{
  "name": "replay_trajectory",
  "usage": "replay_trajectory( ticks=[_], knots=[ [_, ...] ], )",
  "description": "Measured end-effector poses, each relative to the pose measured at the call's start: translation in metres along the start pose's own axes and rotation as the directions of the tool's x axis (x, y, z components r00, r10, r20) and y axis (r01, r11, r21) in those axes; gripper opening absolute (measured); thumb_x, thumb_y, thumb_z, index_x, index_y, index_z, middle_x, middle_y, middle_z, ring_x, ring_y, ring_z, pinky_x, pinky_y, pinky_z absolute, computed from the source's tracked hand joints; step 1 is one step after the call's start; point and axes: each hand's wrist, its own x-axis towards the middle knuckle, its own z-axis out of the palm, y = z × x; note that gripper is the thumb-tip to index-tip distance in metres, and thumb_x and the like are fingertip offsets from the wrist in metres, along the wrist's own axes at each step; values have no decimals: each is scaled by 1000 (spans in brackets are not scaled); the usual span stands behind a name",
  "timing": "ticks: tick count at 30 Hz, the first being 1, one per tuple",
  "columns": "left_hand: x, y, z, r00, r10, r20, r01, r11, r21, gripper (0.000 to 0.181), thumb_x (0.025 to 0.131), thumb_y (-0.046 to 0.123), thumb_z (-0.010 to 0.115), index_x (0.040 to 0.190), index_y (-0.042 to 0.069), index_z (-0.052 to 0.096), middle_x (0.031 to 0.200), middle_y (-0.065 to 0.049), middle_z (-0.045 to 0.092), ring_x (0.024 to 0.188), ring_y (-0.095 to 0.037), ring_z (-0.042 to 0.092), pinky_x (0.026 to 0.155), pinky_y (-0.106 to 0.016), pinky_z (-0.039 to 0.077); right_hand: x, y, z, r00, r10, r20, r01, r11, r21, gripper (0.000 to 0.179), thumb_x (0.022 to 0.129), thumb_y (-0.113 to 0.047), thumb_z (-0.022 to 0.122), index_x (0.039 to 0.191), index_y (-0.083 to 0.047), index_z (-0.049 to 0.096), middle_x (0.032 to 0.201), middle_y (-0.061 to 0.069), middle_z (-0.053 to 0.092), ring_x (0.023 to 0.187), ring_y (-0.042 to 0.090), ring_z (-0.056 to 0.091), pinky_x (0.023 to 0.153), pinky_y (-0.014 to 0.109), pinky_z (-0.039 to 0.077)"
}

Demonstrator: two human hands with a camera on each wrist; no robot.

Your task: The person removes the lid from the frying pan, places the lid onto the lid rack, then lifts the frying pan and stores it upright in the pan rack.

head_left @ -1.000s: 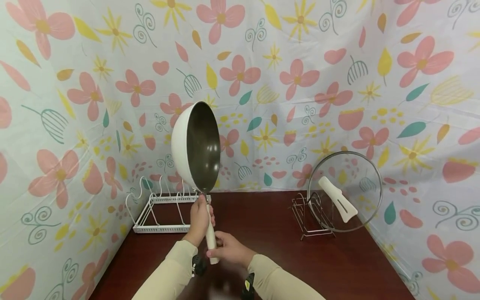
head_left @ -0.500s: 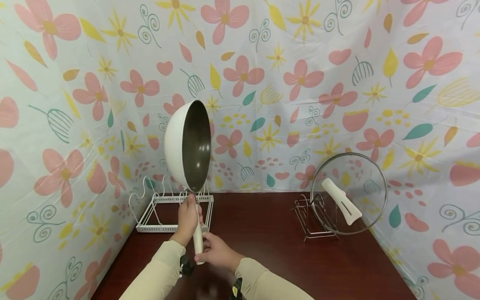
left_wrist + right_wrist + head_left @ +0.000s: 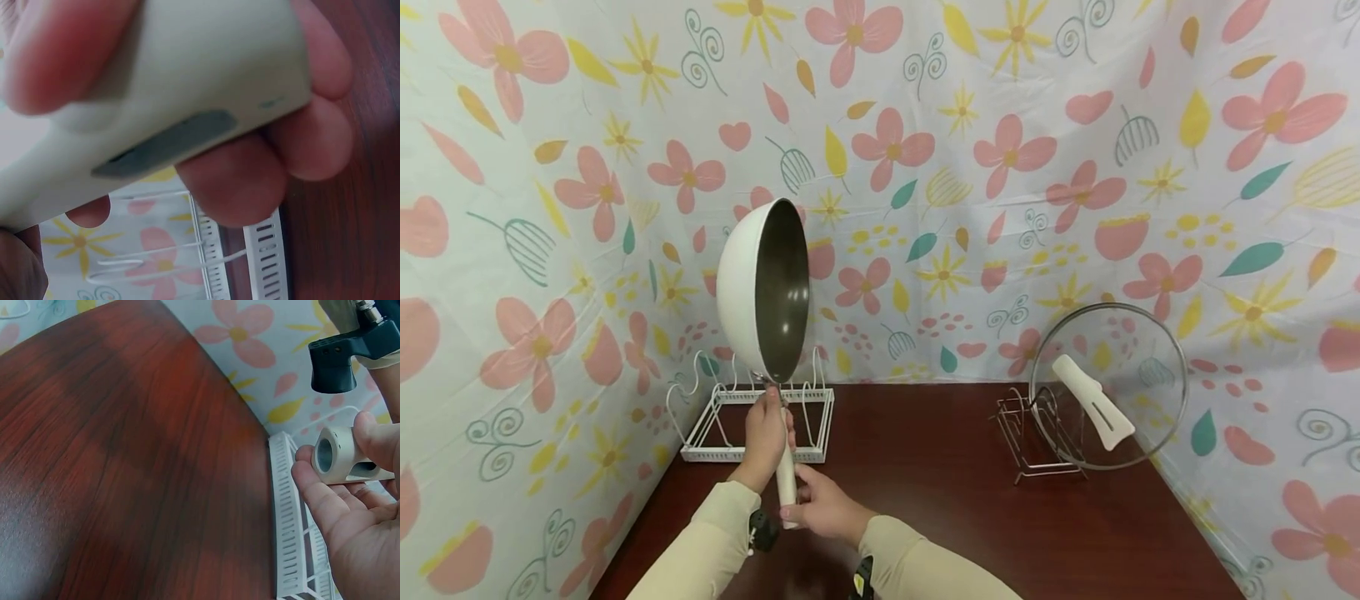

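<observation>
A wok [image 3: 741, 283], white outside and dark inside, is held upright over the table, its bowl turned to the right. My left hand [image 3: 764, 429] grips the upper part of its cream handle [image 3: 786, 483], just below the bowl. Lower down, my right hand [image 3: 829, 507] holds the handle's end between thumb and fingers. Close up in the left wrist view, fingers wrap the handle [image 3: 219, 56], which has a grey slot. The right wrist view shows my right hand [image 3: 356, 531] with its thumb on the handle's hollow end [image 3: 340, 453] and its fingers beneath.
Behind the wok, a white wire rack [image 3: 820, 417] stands at the table's left back. A glass lid [image 3: 1150, 367] with a white handle [image 3: 1093, 402] leans in a small metal rack [image 3: 1037, 471] at right. Floral cloth [image 3: 910, 208] encloses the dark red table [image 3: 940, 500].
The wok and both hands have shifted left in the head view, while the background has drifted slightly right. Both hands keep their hold on the handle.
</observation>
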Motion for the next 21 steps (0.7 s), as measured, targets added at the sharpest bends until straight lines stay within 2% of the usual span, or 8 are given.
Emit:
replay_trajectory(
  ticks=[3, 6, 9, 13, 17, 21],
  knots=[
    [2, -2, -5, 1000, 9, -9, -9, 1000, 15, 67, 99, 69, 28, 99, 5, 49, 64, -5, 51, 41, -17, 48, 41, -33, 45, 3, -1, 3, 1000, -4, 1, 4, 1000, 4, 64, 93, 7, 65, 150, -3, 40, 106, 24, 69, 90, 27, 71, 81, 49, 59],
    [4, -3, -10, 1000, 14, -19, -14, 1000, 26, 68, 99, 70, 28, 99, 5, 50, 64, -7, 51, 41, -18, 48, 41, -34, 46, 7, 0, 6, 1000, -13, 1, 13, 1000, 6, 65, 91, 9, 66, 150, -3, 40, 105, 24, 70, 87, 26, 71, 79, 47, 59],
    [6, -2, -14, 999, 3, -34, -2, 999, 37, 68, 99, 70, 28, 99, 6, 50, 66, -11, 53, 42, -18, 49, 41, -34, 46, 11, 1, 8, 1000, -26, 4, 26, 999, 19, 64, 90, 10, 66, 149, -3, 42, 102, 21, 70, 86, 24, 71, 76, 44, 60],
    [6, -1, -18, 999, -9, -53, 11, 999, 51, 67, 99, 69, 28, 99, 6, 50, 68, -16, 54, 42, -20, 49, 42, -35, 47, 16, 2, 10, 1000, -19, 20, 18, 999, 35, 63, 91, 9, 66, 149, -3, 42, 103, 20, 70, 87, 24, 71, 78, 45, 60],
    [9, -1, -22, 999, 0, -46, 4, 996, 87, 65, 101, 67, 28, 99, 6, 50, 67, -11, 54, 42, -18, 50, 44, -39, 50, 21, 2, 12, 999, 17, 32, -19, 998, 66, 65, 92, 9, 66, 151, -3, 40, 105, 20, 68, 89, 24, 71, 82, 51, 58],
    [13, -3, -29, 999, -13, -40, 17, 993, 120, 65, 101, 67, 27, 102, 6, 49, 67, -7, 52, 44, -17, 50, 47, -41, 51, 27, -1, 17, 998, 44, 36, -47, 995, 83, 66, 92, 9, 65, 152, -3, 39, 106, 18, 67, 93, 24, 69, 82, 51, 58]
  ],
)
